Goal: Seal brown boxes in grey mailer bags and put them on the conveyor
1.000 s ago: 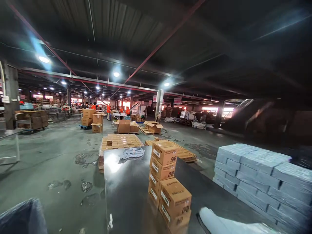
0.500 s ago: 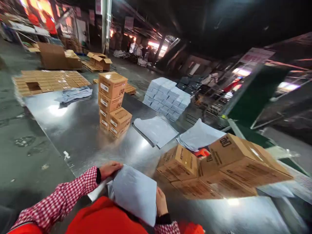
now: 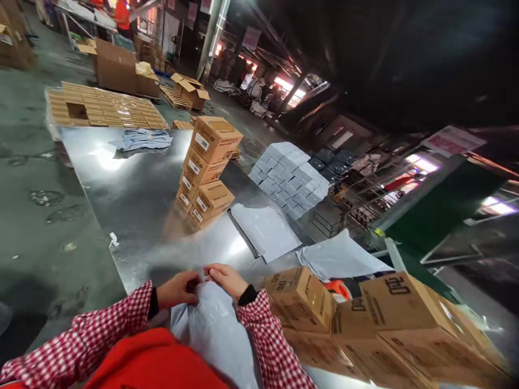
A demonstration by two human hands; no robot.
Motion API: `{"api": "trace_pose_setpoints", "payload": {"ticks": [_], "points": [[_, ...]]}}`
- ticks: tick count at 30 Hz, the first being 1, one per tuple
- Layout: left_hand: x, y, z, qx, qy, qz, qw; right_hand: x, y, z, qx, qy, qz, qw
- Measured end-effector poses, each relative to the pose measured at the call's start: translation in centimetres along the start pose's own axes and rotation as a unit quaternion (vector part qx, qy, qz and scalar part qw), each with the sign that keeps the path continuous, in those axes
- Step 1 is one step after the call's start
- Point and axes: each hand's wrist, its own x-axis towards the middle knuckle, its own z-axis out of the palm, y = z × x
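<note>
One grey bag [image 3: 214, 329] lies at the table's [image 3: 133, 200] near edge, both hands pinching its top: left hand [image 3: 177, 288], right hand [image 3: 227, 279]. At three o'clock sit about four cartons [image 3: 302, 294]; at twelve, two flat bag piles [image 3: 265, 229] and a five-box stack [image 3: 206, 170].

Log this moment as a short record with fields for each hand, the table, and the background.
left hand: pinching the top edge of the grey mailer bag
right hand: gripping the same edge, beside the left
table: shiny metal; stacked brown cartons, flat grey bags, cartons near right
background: grey bundle stack, cartons on floor
</note>
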Motion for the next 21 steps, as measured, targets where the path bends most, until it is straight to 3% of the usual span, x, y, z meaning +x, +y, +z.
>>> {"api": "trace_pose_setpoints", "payload": {"ticks": [4, 11, 14, 18, 21], "points": [[-1.0, 0.4, 1.1, 0.087, 0.096, 0.013, 0.991, 1.4, 0.9, 0.6, 0.055, -0.083, 0.032, 0.994], [-1.6, 0.5, 2.2, 0.136, 0.188, 0.063, 0.971, 0.4, -1.4, 0.3, -0.041, -0.193, -0.024, 0.980], [-1.4, 0.5, 2.2, 0.131, 0.198, 0.057, 0.970, -0.1, -2.9, 0.6, -0.114, -0.193, -0.056, 0.973], [-1.5, 0.8, 2.0, 0.108, 0.189, 0.044, 0.975, -0.6, -3.8, 1.1, -0.232, -0.144, -0.092, 0.958], [-1.8, 1.2, 1.9, 0.105, 0.189, 0.035, 0.976, -1.0, -3.6, 1.3, -0.242, -0.106, -0.095, 0.960]]}}
